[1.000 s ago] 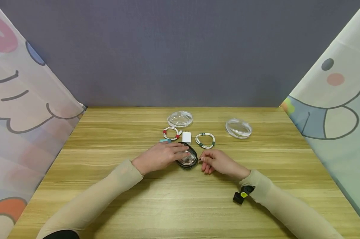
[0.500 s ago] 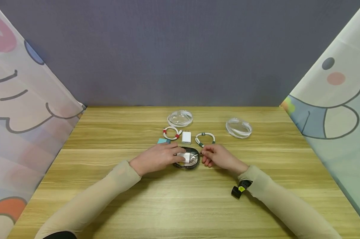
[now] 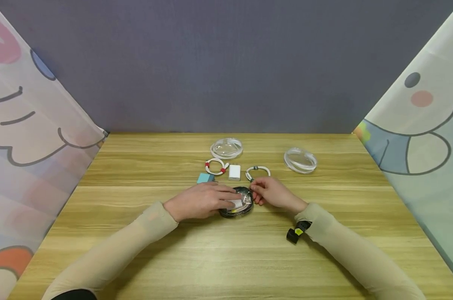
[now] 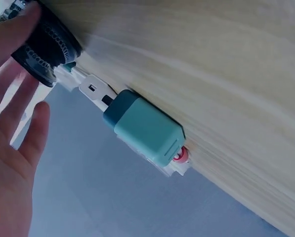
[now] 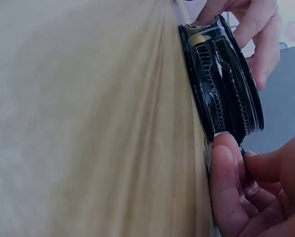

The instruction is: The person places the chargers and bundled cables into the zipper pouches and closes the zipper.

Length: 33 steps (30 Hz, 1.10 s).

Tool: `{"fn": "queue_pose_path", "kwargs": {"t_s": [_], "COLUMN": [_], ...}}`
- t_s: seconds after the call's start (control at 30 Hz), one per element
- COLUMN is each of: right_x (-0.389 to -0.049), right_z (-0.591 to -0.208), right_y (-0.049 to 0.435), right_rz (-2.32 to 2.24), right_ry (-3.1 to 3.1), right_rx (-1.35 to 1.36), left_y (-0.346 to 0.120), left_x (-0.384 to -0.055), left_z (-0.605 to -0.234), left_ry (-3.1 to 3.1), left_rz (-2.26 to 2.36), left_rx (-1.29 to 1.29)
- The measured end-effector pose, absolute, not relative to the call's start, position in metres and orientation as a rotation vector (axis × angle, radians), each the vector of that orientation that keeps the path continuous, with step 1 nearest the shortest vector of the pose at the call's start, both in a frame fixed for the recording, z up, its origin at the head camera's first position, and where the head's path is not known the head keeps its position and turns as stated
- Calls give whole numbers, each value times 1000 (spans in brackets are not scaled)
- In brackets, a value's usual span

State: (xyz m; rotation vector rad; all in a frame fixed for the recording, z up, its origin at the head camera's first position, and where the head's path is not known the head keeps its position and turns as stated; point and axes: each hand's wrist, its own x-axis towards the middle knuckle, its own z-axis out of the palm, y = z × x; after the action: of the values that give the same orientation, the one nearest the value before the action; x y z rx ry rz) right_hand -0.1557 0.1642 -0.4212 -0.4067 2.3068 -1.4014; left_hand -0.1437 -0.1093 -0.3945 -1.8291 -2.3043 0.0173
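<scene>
In the head view a small round zip pouch (image 3: 246,198) with black edging and a clear top lies on the table, a white block-shaped item showing inside. My left hand (image 3: 202,201) holds its left side, fingers across the clear top and thumb against the edge. At the far-right rim my right hand (image 3: 275,195) pinches the zipper pull (image 5: 242,149) between thumb and index finger. The zipper track (image 5: 226,94) faces the right wrist camera. Just beyond my left hand stands a teal charger (image 4: 149,129), with a white charger (image 3: 234,172) to its right.
Behind the hands lie a white cable with red ties (image 3: 215,166) and a white cable with dark green ties (image 3: 263,169). Farther back are two coiled cables in clear wrapping, one left (image 3: 226,148) and one right (image 3: 300,160). A grey panel (image 3: 226,66) stands behind the table.
The pouch has turned under my left hand and shifted slightly right. My right hand, with the zipper pull, has moved farther back along the rim, now partly covering the green-tied cable.
</scene>
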Motion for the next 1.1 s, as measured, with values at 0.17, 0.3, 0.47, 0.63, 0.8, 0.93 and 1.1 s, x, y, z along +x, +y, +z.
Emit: {"fn": "queue_pose_path", "kwargs": {"t_s": [0.17, 0.3, 0.47, 0.63, 0.8, 0.93, 1.1], "right_x": [-156, -155, -153, -149, -145, -140, -136], "right_z": [-422, -423, -423, -421, -421, -420, -418], "right_y": [166, 169, 170, 172, 176, 179, 181], "right_rz": [-1402, -1396, -1383, -1384, -1359, -1347, -1357], "right_ry": [2299, 2300, 2312, 2319, 2331, 2332, 2305], "right_rx": [-402, -403, -424, -432, -439, -457, -461], "left_y": [-112, -113, -111, -109, -109, -108, -108], "left_x": [-145, -144, -143, -141, -141, -140, -138], "left_z": [-394, -393, -392, -391, -392, -392, -391], "left_ry": [-2333, -2381, -2415, -2429, -2423, -2427, -2447], "left_rz": [24, 14, 23, 37, 86, 106, 78], "left_rx": [-1865, -1862, -1837, -1822, -1812, -1802, -1789]}}
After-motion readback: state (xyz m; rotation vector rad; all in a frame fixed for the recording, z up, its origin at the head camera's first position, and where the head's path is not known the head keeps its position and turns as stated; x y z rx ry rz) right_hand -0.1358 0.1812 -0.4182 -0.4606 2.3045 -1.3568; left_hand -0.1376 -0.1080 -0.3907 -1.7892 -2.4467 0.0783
